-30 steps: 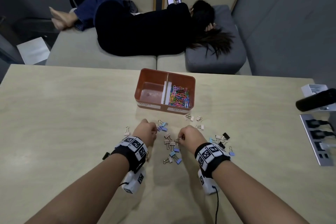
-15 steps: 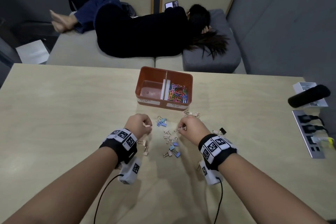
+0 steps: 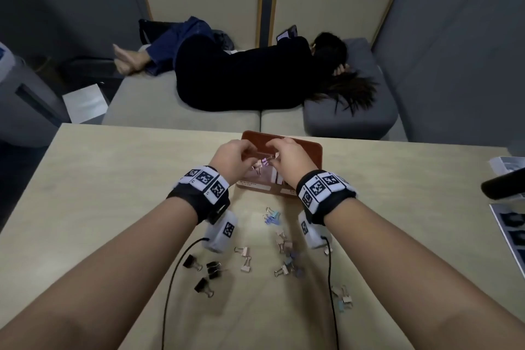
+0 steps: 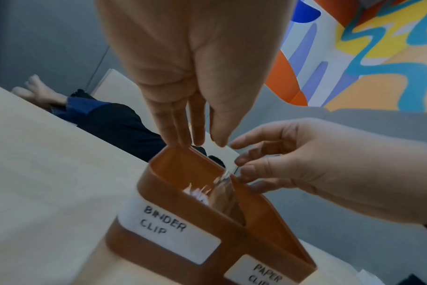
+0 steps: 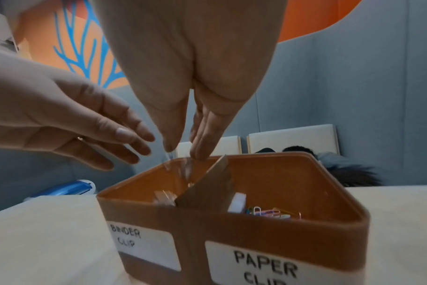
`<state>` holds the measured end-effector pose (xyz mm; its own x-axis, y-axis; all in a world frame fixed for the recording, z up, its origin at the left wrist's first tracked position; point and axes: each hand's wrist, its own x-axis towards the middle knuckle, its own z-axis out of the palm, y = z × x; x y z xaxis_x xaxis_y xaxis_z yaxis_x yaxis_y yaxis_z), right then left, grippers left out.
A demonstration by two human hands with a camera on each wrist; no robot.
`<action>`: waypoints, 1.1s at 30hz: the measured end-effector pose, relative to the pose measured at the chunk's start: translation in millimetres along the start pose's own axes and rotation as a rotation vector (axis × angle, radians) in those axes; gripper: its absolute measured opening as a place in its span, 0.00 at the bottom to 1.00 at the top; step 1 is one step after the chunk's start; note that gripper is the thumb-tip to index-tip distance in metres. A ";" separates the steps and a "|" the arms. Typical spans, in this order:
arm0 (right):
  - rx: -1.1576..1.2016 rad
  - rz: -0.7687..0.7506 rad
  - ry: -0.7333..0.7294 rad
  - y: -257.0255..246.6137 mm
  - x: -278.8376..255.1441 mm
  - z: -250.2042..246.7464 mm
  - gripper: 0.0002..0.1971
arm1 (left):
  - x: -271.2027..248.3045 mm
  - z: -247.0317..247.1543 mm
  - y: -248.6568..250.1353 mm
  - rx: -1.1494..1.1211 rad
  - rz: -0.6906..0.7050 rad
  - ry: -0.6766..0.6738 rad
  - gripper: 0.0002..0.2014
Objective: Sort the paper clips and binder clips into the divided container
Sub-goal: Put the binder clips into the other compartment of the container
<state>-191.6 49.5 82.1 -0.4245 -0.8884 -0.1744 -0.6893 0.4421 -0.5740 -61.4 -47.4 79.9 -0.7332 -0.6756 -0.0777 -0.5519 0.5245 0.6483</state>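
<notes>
The orange divided container [image 3: 314,148] stands at the table's far middle, labelled BINDER CLIP on the left and PAPER CLIP on the right. Both hands hover over its left compartment [image 4: 181,169]. My left hand [image 4: 202,142] points its straight fingers down and holds nothing. My right hand [image 5: 183,152] has thumb and fingers slightly apart, with blurred binder clips [image 5: 186,170] dropping below it into that compartment. Coloured paper clips [image 5: 268,213] lie in the right compartment behind the divider [image 5: 207,189]. Several loose binder clips [image 3: 287,253] stay on the table.
Black binder clips [image 3: 210,270] lie near my left forearm, and more pale ones [image 3: 342,295] by my right. Wrist-camera cables trail across the table. A power strip [image 3: 508,224] and a black cylinder [image 3: 502,186] sit at the right edge. A person lies on the sofa beyond.
Both hands rose from the scattered clips on the table and moved forward over the container. The clips they pinched are now falling from the opened fingers into the left compartment.
</notes>
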 end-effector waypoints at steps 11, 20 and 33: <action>-0.116 -0.097 -0.328 44.7 -64.7 47.0 0.11 | -76.6 20.1 -96.5 0.121 -0.301 -0.183 0.19; -0.208 0.064 -0.315 64.2 -64.0 89.3 0.23 | -105.1 58.9 -94.6 0.118 -0.377 -0.386 0.21; -0.039 0.165 -0.280 68.0 -55.3 105.6 0.04 | -87.7 62.4 -99.6 0.109 -0.364 -0.386 0.17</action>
<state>-153.0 115.7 -31.7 -0.3581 -0.8013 -0.4792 -0.6488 0.5826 -0.4895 33.1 -8.0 -25.0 -0.5680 -0.5948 -0.5689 -0.8206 0.3568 0.4464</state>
